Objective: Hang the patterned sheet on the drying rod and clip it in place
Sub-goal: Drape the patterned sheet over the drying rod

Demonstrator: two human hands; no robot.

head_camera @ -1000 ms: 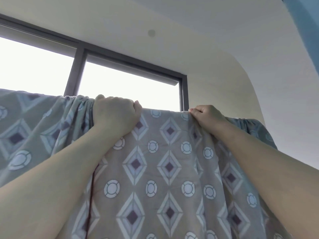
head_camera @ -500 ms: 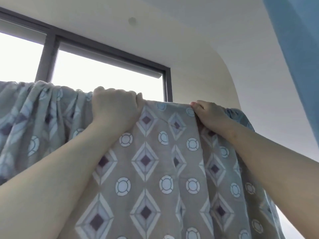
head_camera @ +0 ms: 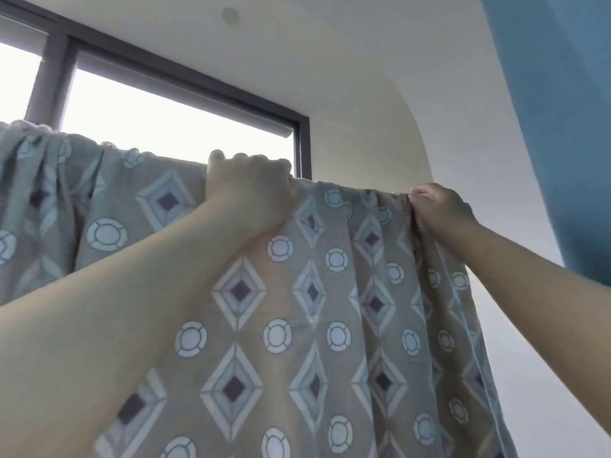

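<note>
**Task item.** A taupe fabric sheet printed with pale blue diamonds and white rings (head_camera: 281,292) is found draped over a support above the camera. The rod beneath is hidden by the cloth. The top fold runs from the upper left edge of the view downward toward the right, and the sheet hangs from it past the bottom edge.

**Left hand.** The left hand (head_camera: 248,193) is placed on the top fold, about midway along its visible length. Its fingers (head_camera: 243,157) are curled over the fold toward the far side, and the cloth is gripped under the palm. The knuckles are seen level with the crest of the fold.

**Right hand.** The right hand (head_camera: 441,211) is placed at the right end of the fold, well apart from the left. Its fingers (head_camera: 421,193) are closed on the gathered top edge, and the cloth is pinched there into narrow pleats.

**Condition of the sheet.** Between the hands the cloth is fairly flat beside the left hand and pleated toward the right hand. To the left of the left hand it is bunched in deep folds. Both forearms are seen in front of the hanging cloth.

**Surroundings.** A bright window with a dark grey frame (head_camera: 302,143) is noted behind the fold, under a white ceiling (head_camera: 330,44). A blue fabric panel (head_camera: 562,127) is noted at the upper right.
</note>
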